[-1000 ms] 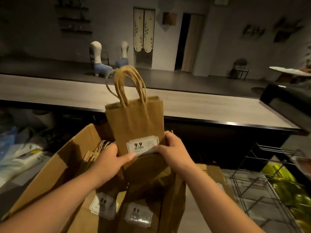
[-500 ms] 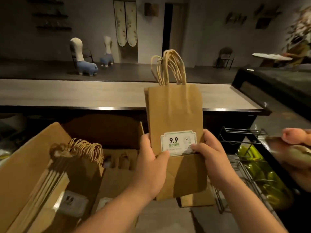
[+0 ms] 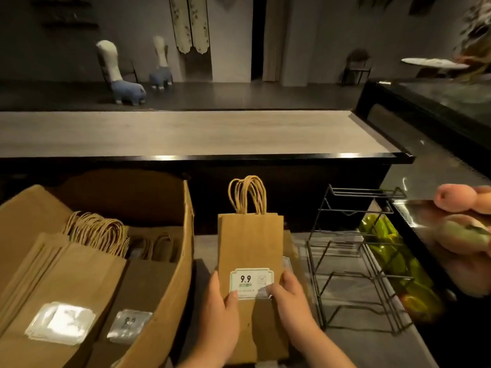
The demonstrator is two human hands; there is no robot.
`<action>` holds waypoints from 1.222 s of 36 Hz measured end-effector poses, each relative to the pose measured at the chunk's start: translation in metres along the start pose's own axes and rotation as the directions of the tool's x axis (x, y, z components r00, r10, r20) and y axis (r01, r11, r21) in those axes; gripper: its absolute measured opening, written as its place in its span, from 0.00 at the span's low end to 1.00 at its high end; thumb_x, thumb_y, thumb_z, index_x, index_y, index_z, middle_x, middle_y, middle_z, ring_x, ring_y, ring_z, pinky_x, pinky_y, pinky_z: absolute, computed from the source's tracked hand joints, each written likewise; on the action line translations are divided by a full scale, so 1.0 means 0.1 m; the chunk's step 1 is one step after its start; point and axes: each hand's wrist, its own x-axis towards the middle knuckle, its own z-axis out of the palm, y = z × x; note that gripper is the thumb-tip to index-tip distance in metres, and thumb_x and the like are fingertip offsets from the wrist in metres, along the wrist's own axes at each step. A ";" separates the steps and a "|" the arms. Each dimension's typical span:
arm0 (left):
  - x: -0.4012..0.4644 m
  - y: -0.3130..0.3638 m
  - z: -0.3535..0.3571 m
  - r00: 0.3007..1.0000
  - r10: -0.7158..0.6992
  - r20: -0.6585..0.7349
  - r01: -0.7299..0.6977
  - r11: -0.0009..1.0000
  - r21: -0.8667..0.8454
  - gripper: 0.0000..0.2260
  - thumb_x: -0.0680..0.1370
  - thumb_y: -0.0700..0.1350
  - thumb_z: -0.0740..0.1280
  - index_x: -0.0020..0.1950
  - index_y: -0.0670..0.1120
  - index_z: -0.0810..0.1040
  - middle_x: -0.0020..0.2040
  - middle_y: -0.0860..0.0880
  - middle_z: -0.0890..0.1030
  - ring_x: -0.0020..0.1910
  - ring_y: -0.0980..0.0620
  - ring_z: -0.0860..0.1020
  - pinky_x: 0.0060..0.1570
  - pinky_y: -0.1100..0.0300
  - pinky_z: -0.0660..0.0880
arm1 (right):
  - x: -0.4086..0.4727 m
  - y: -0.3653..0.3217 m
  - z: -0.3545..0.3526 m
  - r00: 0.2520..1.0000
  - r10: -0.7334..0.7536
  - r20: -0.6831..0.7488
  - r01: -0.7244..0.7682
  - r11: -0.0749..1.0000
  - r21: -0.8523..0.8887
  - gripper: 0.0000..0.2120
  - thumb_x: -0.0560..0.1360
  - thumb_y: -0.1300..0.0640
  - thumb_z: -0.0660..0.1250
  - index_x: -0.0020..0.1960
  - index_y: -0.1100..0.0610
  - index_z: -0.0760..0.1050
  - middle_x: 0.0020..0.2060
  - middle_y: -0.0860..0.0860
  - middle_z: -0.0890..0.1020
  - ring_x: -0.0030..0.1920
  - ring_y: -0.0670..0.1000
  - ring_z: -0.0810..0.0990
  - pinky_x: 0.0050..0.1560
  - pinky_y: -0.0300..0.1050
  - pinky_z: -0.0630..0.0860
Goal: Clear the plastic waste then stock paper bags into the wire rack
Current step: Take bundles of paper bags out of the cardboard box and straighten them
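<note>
On your left, the cardboard box (image 3: 170,261) is still full of flat brown bags with twisty rope handles. In the middle, your left hand (image 3: 220,312) and right hand (image 3: 289,301) pinch one small stack of paper bags (image 3: 249,243) by its white sticker, standing upright. On your right, the thin wire rack (image 3: 353,261) looks bare, so I think stocking has barely started.

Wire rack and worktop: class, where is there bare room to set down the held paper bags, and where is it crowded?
Free: the wire rack, whose slots look empty, and the long pale counter behind. Crowded: the cardboard box, packed with bags. Both the left hand and right hand grip the paper bags.
</note>
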 end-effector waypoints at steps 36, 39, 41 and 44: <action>1.27 -0.52 0.38 0.914 -0.246 -0.322 0.387 0.763 0.518 0.18 0.78 0.42 0.60 0.68 0.46 0.66 0.69 0.42 0.63 0.66 0.39 0.65 0.62 0.43 0.68 | 1.79 1.64 -0.22 0.937 0.183 -0.298 -0.333 0.730 -0.597 0.38 0.56 0.32 0.58 0.63 0.44 0.73 0.57 0.44 0.80 0.59 0.53 0.78 0.60 0.54 0.76; 1.29 -0.51 0.40 0.934 -0.225 -0.276 0.348 0.740 0.576 0.22 0.79 0.53 0.62 0.70 0.45 0.66 0.69 0.42 0.64 0.67 0.40 0.64 0.63 0.44 0.66 | 1.71 1.42 -0.22 0.931 0.195 -0.310 -0.349 0.730 -0.588 0.34 0.60 0.37 0.60 0.64 0.48 0.73 0.59 0.47 0.80 0.61 0.56 0.77 0.62 0.54 0.75; 1.34 -0.53 0.39 0.938 -0.225 -0.262 0.338 0.760 0.556 0.28 0.76 0.59 0.63 0.71 0.45 0.66 0.69 0.42 0.64 0.68 0.40 0.64 0.63 0.45 0.67 | 1.62 1.22 -0.19 0.931 0.192 -0.312 -0.347 0.735 -0.583 0.33 0.61 0.38 0.62 0.64 0.49 0.73 0.60 0.48 0.80 0.62 0.57 0.77 0.63 0.55 0.74; 1.33 -0.55 0.37 0.943 -0.229 -0.243 0.328 0.770 0.547 0.37 0.71 0.63 0.69 0.72 0.46 0.63 0.70 0.43 0.63 0.69 0.41 0.63 0.63 0.47 0.67 | 1.53 1.07 -0.16 0.937 0.199 -0.288 -0.341 0.711 -0.615 0.28 0.62 0.40 0.61 0.60 0.48 0.73 0.57 0.48 0.79 0.61 0.58 0.76 0.62 0.54 0.74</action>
